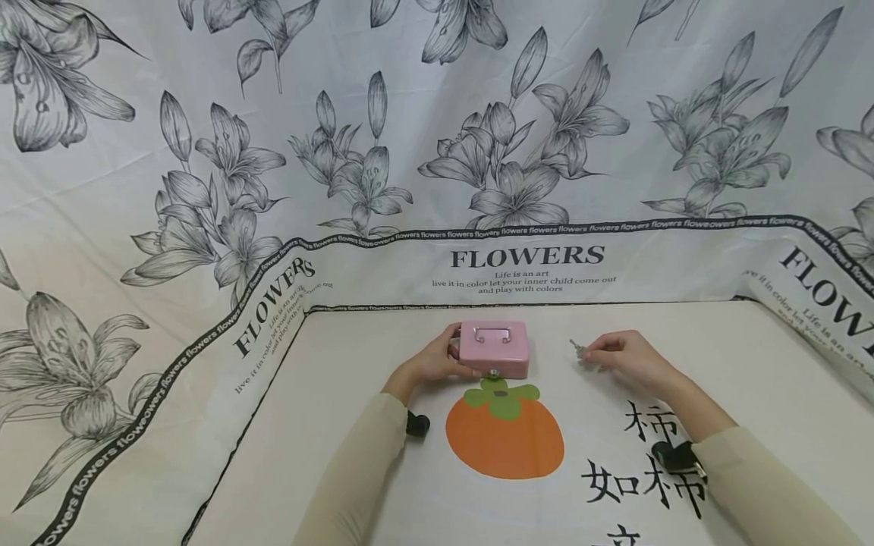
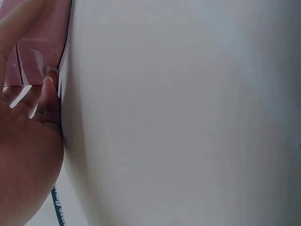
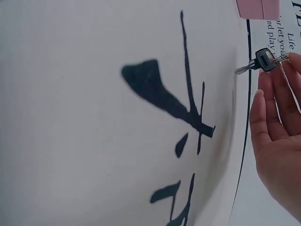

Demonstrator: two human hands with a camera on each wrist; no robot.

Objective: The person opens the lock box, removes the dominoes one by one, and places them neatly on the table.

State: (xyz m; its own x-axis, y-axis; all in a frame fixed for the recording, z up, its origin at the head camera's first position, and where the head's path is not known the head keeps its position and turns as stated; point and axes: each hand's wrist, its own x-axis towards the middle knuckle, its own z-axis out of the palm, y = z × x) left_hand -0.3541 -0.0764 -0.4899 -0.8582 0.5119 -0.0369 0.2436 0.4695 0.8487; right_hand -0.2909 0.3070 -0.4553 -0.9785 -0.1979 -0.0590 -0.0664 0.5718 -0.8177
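A small pink cash box [image 1: 493, 355] with a wire handle folded on its lid [image 1: 478, 350] sits on the cloth, its lock [image 1: 495, 373] facing the near side. My left hand [image 1: 432, 359] grips the box by its left end, thumb along the front and fingers toward the back. In the left wrist view, fingertips touch the glossy pink side. To the right of the box, my right hand [image 1: 635, 362] pinches a small bunch of keys [image 3: 265, 60] by its ring. One dark-headed key points away from the fingers, apart from the box.
A white cloth [image 1: 382, 341] covers the table, printed with an orange persimmon [image 1: 505, 436] in front of the box and black characters [image 1: 614, 481] at right. Flower-patterned cloth walls [image 1: 526, 265] rise behind and on both sides.
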